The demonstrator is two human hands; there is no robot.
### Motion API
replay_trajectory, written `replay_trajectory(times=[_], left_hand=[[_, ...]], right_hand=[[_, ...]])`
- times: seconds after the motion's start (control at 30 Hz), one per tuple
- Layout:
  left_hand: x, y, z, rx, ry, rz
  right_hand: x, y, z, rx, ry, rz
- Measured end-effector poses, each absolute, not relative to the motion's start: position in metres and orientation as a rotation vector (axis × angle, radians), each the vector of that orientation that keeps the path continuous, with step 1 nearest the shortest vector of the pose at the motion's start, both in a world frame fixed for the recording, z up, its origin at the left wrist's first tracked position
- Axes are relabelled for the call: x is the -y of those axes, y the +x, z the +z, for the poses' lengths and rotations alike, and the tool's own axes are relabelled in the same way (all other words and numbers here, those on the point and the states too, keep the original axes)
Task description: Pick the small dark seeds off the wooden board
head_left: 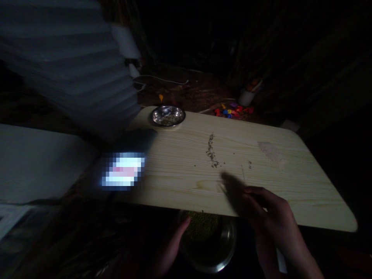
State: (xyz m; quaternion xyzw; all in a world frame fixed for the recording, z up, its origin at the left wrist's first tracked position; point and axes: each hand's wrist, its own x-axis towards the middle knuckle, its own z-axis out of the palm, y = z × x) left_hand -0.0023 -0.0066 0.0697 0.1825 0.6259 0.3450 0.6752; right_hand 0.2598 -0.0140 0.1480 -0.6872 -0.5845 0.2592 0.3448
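Observation:
Below the near edge of the wooden board (180, 170), a metal bowl (229, 242) holds a mass of small green beans (203, 226). My left hand (174, 240) is at the bowl's left rim, thumb laid over it; its other fingers are hidden. Over the board's near edge, my right hand (273, 213) has its fingers curled and drawn together. Whatever is between the fingertips is too dark to make out. A dark shadow falls beside them. Ahead of this hand, a loose line of small beans (211, 151) lies on the board.
A shallow metal dish (167, 116) with some beans stands at the board's far left corner. A bright, blurred screen (123, 170) is at the left. A pale patch (271, 151) marks the board's right side. Colourful small items (232, 111) lie behind, near a white cup (246, 97).

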Motion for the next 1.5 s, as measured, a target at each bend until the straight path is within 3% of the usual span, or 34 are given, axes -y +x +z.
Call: replay_trajectory(times=[0.2,0.33,0.43,0.63,0.73,1.1,1.5], left_hand=[[0.016,-0.016,0.023,-1.227,0.490,0.775],[0.022,-0.024,0.008,-1.215,0.650,0.651],[0.017,-0.018,0.036,-1.182,0.640,0.683],[-0.008,0.002,0.128,-1.593,0.382,0.704],[-0.011,0.002,0.142,-1.626,0.281,0.748],[0.025,-0.020,0.012,-1.333,0.678,0.739],[0.012,0.013,0.051,-1.105,0.734,0.627]], right_hand=[[0.041,0.280,0.160,1.372,-1.885,0.527],[0.035,0.254,0.153,1.504,-1.782,0.642],[0.023,0.229,0.146,1.582,-1.703,0.731],[0.014,0.198,0.139,1.771,-1.554,0.850],[0.022,0.198,0.141,1.789,-1.561,0.876],[0.041,0.221,0.136,1.576,-1.681,0.695],[0.020,0.297,0.147,1.239,-1.900,0.419]])
